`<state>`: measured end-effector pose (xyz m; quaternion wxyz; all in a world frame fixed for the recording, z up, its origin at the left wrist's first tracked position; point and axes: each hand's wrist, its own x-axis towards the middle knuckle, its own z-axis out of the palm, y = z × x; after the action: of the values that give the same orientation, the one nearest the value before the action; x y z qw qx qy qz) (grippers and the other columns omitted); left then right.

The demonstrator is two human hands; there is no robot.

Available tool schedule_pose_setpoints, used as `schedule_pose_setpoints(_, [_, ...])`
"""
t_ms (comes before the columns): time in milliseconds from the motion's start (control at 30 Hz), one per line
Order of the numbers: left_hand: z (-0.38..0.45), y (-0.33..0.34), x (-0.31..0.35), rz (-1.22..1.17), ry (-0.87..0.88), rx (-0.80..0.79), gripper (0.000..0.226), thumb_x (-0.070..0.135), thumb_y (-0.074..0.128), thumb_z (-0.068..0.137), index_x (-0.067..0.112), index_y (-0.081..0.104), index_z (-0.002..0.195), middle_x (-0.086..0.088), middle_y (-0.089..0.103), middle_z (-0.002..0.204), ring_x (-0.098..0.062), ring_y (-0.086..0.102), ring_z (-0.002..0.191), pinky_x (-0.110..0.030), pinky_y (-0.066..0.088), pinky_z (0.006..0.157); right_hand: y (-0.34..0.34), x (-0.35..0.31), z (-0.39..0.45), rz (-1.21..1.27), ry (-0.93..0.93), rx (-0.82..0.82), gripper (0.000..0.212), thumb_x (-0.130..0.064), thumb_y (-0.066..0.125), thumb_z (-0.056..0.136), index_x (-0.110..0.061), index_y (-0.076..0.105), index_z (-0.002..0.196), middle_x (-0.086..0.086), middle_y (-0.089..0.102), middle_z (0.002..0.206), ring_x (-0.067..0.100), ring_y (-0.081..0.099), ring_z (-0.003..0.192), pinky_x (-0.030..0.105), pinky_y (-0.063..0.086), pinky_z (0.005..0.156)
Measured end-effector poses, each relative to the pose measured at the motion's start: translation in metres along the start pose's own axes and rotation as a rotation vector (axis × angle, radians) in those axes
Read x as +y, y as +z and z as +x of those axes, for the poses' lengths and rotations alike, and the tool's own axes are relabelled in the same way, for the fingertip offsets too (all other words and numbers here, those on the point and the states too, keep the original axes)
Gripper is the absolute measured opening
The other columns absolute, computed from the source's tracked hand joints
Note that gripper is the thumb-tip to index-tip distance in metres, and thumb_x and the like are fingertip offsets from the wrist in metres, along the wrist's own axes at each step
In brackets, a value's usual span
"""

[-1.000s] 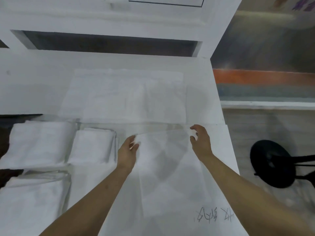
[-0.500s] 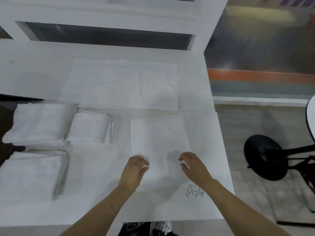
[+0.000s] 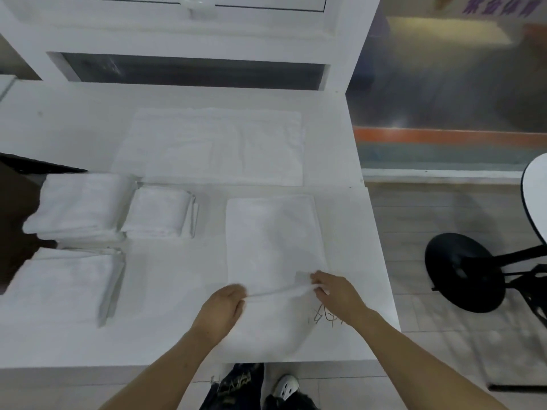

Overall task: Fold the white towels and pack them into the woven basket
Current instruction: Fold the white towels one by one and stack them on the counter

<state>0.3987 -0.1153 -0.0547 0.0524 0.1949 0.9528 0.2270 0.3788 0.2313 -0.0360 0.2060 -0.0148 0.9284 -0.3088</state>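
Note:
A white towel (image 3: 272,235) folded into a long strip lies on the white table (image 3: 165,294) in front of me. My left hand (image 3: 222,309) and my right hand (image 3: 337,294) each pinch a corner of its near edge, lifted slightly off the table. A second white towel (image 3: 213,146) lies spread flat farther back. Folded white towels sit at the left: one small (image 3: 159,211), one larger (image 3: 80,205), one near the front (image 3: 59,285). No woven basket is in view.
A white cabinet with a dark slot (image 3: 192,71) backs the table. Right of the table are tiled floor, a black stool base (image 3: 464,270) and a white round tabletop edge (image 3: 535,196). Handwriting (image 3: 322,316) marks the table. A dark gap (image 3: 14,208) is at the far left.
My hands let go of the towel's far edge after laying it flat, came back toward me, and now pinch and lift the near edge.

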Motion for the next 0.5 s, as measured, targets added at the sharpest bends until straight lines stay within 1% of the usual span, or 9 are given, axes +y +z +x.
schedule_pose_setpoints(33, [0.0, -0.008, 0.001, -0.042, -0.055, -0.01, 0.047, 0.042, 0.033, 0.102, 0.017, 0.072, 0.115, 0.002, 0.073, 0.11, -0.015, 0.068, 0.098, -0.029, 0.057, 0.089, -0.006, -0.009, -0.003, 0.074, 0.053, 0.017, 0.013, -0.027, 0.06, 0.094, -0.035, 0.069, 0.1, -0.016, 0.073, 0.095, 0.004, 0.068, 0.085, 0.034, 0.057, 0.078])
schedule_pose_setpoints(67, [0.0, -0.017, 0.001, -0.073, -0.097, -0.02, 0.048, 0.043, 0.031, 0.102, 0.019, 0.069, 0.118, 0.003, 0.073, 0.107, -0.015, 0.067, 0.094, -0.032, 0.057, 0.086, -0.012, -0.017, -0.006, 0.135, 0.094, 0.027, 0.01, -0.027, 0.06, 0.092, -0.034, 0.067, 0.091, -0.015, 0.07, 0.082, 0.006, 0.065, 0.073, 0.033, 0.055, 0.07])
schedule_pose_setpoints(100, [0.0, -0.027, 0.002, -0.104, -0.128, -0.021, 0.045, 0.043, 0.031, 0.102, 0.021, 0.067, 0.119, 0.006, 0.072, 0.104, -0.013, 0.066, 0.091, -0.033, 0.057, 0.082, -0.017, -0.024, -0.008, 0.198, 0.132, 0.028, 0.009, -0.027, 0.061, 0.091, -0.032, 0.066, 0.085, -0.015, 0.068, 0.076, 0.007, 0.06, 0.067, 0.031, 0.05, 0.064])
schedule_pose_setpoints(133, [0.001, -0.034, 0.001, -0.136, -0.155, -0.024, 0.041, 0.043, 0.032, 0.103, 0.023, 0.065, 0.119, 0.009, 0.07, 0.102, -0.011, 0.065, 0.088, -0.031, 0.055, 0.079, -0.023, -0.03, -0.01, 0.264, 0.163, 0.022, 0.01, -0.026, 0.062, 0.089, -0.031, 0.066, 0.081, -0.014, 0.067, 0.074, 0.006, 0.056, 0.063, 0.028, 0.046, 0.061])
schedule_pose_setpoints(200, [0.006, -0.048, 0.001, -0.221, -0.213, -0.022, 0.029, 0.038, 0.038, 0.106, 0.026, 0.061, 0.12, 0.015, 0.066, 0.104, -0.005, 0.064, 0.088, -0.023, 0.051, 0.079, -0.031, -0.039, -0.014, 0.381, 0.181, 0.016, 0.011, -0.024, 0.065, 0.089, -0.027, 0.067, 0.079, -0.009, 0.066, 0.074, 0.006, 0.052, 0.062, 0.025, 0.041, 0.06])
schedule_pose_setpoints(267, [0.015, -0.06, 0.001, -0.276, -0.232, 0.021, 0.023, 0.03, 0.043, 0.107, 0.025, 0.061, 0.119, 0.016, 0.063, 0.107, -0.003, 0.062, 0.091, -0.018, 0.048, 0.082, -0.038, -0.045, -0.014, 0.47, 0.168, 0.05, 0.009, -0.022, 0.067, 0.091, -0.025, 0.068, 0.083, -0.004, 0.068, 0.08, 0.008, 0.054, 0.068, 0.025, 0.042, 0.064])
schedule_pose_setpoints(367, [0.032, -0.072, 0.002, -0.291, -0.215, 0.071, 0.022, 0.026, 0.043, 0.107, 0.024, 0.063, 0.116, 0.015, 0.063, 0.108, -0.004, 0.061, 0.096, -0.023, 0.048, 0.086, -0.045, -0.054, -0.008, 0.582, 0.183, 0.132, 0.008, -0.021, 0.068, 0.094, -0.026, 0.069, 0.087, -0.003, 0.069, 0.087, 0.009, 0.059, 0.075, 0.026, 0.045, 0.067])
schedule_pose_setpoints(433, [0.046, -0.076, 0.002, -0.291, -0.221, 0.09, 0.022, 0.024, 0.044, 0.107, 0.025, 0.064, 0.115, 0.015, 0.063, 0.107, -0.005, 0.061, 0.096, -0.025, 0.047, 0.087, -0.048, -0.059, -0.001, 0.61, 0.194, 0.181, 0.01, -0.02, 0.067, 0.094, -0.027, 0.069, 0.088, -0.004, 0.07, 0.088, 0.01, 0.061, 0.076, 0.026, 0.047, 0.066])
schedule_pose_setpoints(500, [0.062, -0.078, 0.0, -0.307, -0.241, 0.105, 0.022, 0.023, 0.045, 0.107, 0.027, 0.065, 0.115, 0.013, 0.063, 0.105, -0.007, 0.061, 0.096, -0.026, 0.047, 0.087, -0.051, -0.063, 0.007, 0.63, 0.213, 0.225, 0.01, -0.02, 0.067, 0.094, -0.027, 0.069, 0.088, 0.0, 0.07, 0.089, 0.016, 0.064, 0.077, 0.029, 0.049, 0.064])
